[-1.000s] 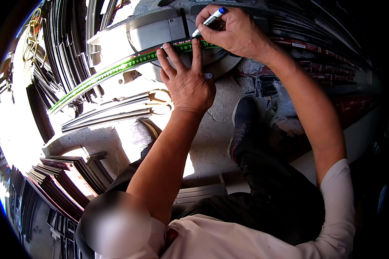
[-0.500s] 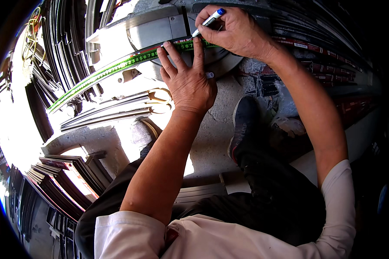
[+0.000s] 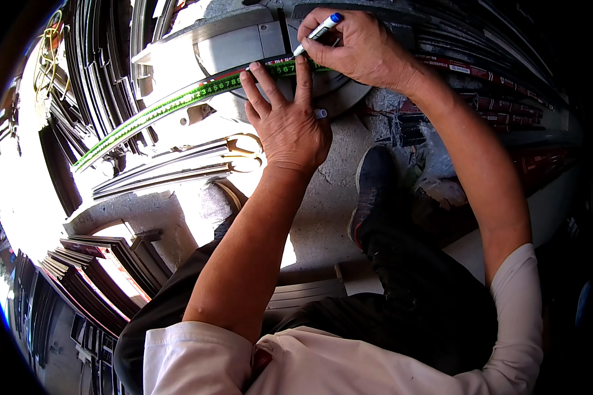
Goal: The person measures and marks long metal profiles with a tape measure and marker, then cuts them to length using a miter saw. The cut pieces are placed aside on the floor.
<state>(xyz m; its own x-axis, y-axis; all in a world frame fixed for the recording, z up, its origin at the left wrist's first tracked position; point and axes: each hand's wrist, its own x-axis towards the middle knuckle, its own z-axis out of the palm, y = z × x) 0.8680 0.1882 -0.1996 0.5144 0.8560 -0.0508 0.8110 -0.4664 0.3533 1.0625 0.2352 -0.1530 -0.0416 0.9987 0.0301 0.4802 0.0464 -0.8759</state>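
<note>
A green tape measure blade (image 3: 171, 102) runs along a long, narrow strip with red film (image 3: 240, 68), across a round metal saw base. My left hand (image 3: 288, 128) presses on the blade with its fingers spread. A small light-coloured end of something (image 3: 320, 114) sticks out beside that palm; the rest of it is hidden. My right hand (image 3: 359, 49) grips a white marker (image 3: 319, 33) with a blue end. The marker slants down, its tip at the strip just beyond my left index finger.
Behind the strip stands a metal fence (image 3: 237, 43) with a dark slot. Dark profiles (image 3: 102, 59) are piled at the far left, and red-wrapped lengths (image 3: 494, 76) at the right. Pale channel pieces (image 3: 178, 168) lie nearer. My shoe (image 3: 374, 178) rests on the concrete floor (image 3: 319, 217).
Almost nothing differs. Both hands, the marker and the tape measure stay in the same places.
</note>
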